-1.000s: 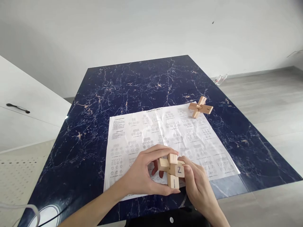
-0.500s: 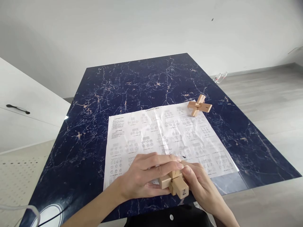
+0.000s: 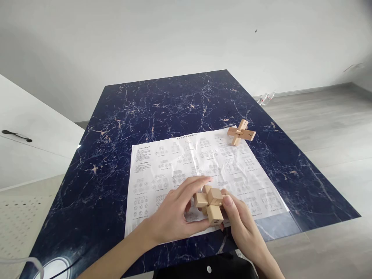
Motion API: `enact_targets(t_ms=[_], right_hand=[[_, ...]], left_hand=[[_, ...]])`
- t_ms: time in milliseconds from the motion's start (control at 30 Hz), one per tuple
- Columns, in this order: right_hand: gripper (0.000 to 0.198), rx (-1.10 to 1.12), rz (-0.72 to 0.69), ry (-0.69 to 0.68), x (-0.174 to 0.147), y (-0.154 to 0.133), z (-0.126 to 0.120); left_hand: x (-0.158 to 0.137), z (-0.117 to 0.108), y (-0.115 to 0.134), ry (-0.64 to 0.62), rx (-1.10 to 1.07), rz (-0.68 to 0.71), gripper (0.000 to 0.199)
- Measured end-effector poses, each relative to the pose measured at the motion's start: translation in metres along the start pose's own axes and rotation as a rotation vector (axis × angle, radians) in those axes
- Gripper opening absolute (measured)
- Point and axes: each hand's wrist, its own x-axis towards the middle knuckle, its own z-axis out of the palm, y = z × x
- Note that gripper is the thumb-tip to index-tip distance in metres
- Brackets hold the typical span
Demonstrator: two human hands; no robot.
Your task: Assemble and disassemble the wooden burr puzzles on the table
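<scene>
Desk [image 3: 157,108]: dark blue, marble look, white veins, tan flecks. Plain pale wall [image 3: 174,38] behind it, one small dark mark [image 3: 256,31] upper right. Grey wood-look floor [image 3: 325,135] on the right, meets the wall at a skirting strip [image 3: 308,90]. Clear bottle-like items [image 3: 264,99] with red spots just past the desk's right edge, too small to ID. Left side: white cabinet [image 3: 35,112], black handle [image 3: 16,136]; beige perforated panel [image 3: 26,221] below. Bottom left: white round object [image 3: 55,269], dark cable [image 3: 68,266] across it.
</scene>
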Motion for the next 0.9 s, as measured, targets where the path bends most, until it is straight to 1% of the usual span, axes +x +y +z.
enact_targets(t_ms=[67, 133, 267, 333, 400, 467, 533, 633, 767, 833, 900], right_hand=[[0.058, 0.072, 0.03, 0.044, 0.001, -0.003, -0.001], [0.055, 0.2, 0.096, 0.1, 0.003, -0.006, -0.005], [0.043, 0.472, 0.241, 0.165, 0.013, -0.016, -0.024], [0.037, 0.563, 0.241, 0.193, 0.021, -0.019, -0.036], [0.029, 0.67, 0.255, 0.249, 0.028, -0.021, -0.046], [0.022, 0.803, 0.298, 0.23, 0.033, -0.021, -0.055], [0.017, 0.915, 0.33, 0.172, 0.037, -0.02, -0.062], [0.013, 0.999, 0.342, 0.164, 0.043, -0.016, -0.073], [0.012, 1.004, 0.295, 0.161, 0.05, -0.011, -0.082], [0.017, 0.972, 0.288, 0.162, 0.048, -0.009, -0.079], [0.027, 0.897, 0.304, 0.207, 0.04, -0.009, -0.069]], left_hand=[[0.001, 0.001, 0.002, 0.002, -0.059, -0.095, 0.087], [0.002, 0.001, 0.003, 0.015, -0.113, -0.152, 0.086], [0.004, 0.0, 0.005, 0.055, -0.158, -0.243, 0.074], [0.004, -0.001, 0.007, 0.071, -0.157, -0.286, 0.07], [0.005, -0.003, 0.008, 0.081, -0.148, -0.302, 0.066], [0.005, -0.004, 0.009, 0.082, -0.133, -0.298, 0.06], [0.005, -0.004, 0.009, 0.086, -0.118, -0.282, 0.057], [0.004, -0.002, 0.006, 0.08, -0.091, -0.247, 0.051], [0.003, 0.001, 0.0, 0.083, -0.056, -0.183, 0.044], [0.004, 0.001, -0.002, 0.088, -0.036, -0.151, 0.041], [0.004, 0.001, -0.003, 0.083, -0.013, -0.123, 0.036]])
